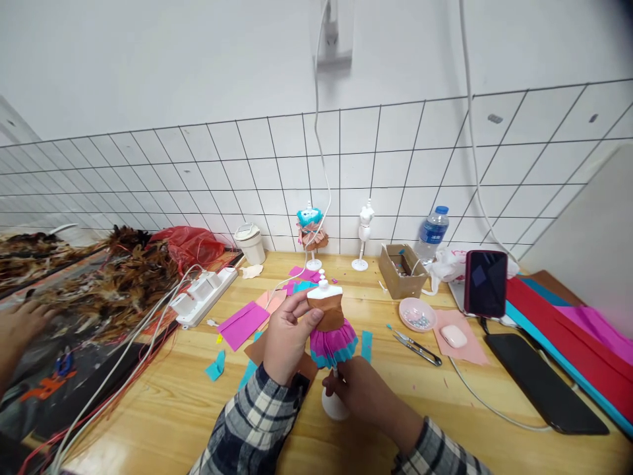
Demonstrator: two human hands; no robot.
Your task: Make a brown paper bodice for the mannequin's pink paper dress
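Note:
A small white dress form (325,291) stands tilted in front of me, wearing a brown crepe-paper bodice (330,313) and a pleated magenta and blue paper skirt (333,343). My left hand (289,333) pinches the bodice at its left side, thumb across the front. Below the skirt, my right hand (363,389) is closed round the stand's thin pole, just above the round white base (335,405). Brown paper (257,349) and blue paper pieces lie under and beside my left wrist. Spring thread snips (418,347) rest to the right of the form.
Behind stand a dressed form (311,234) and a bare form (364,227). Rightward are a cardboard box (401,280), a pink bead dish (418,315), a water bottle (434,231) and a phone (486,284). A power strip (205,297) and another person's hand (22,326) are at left.

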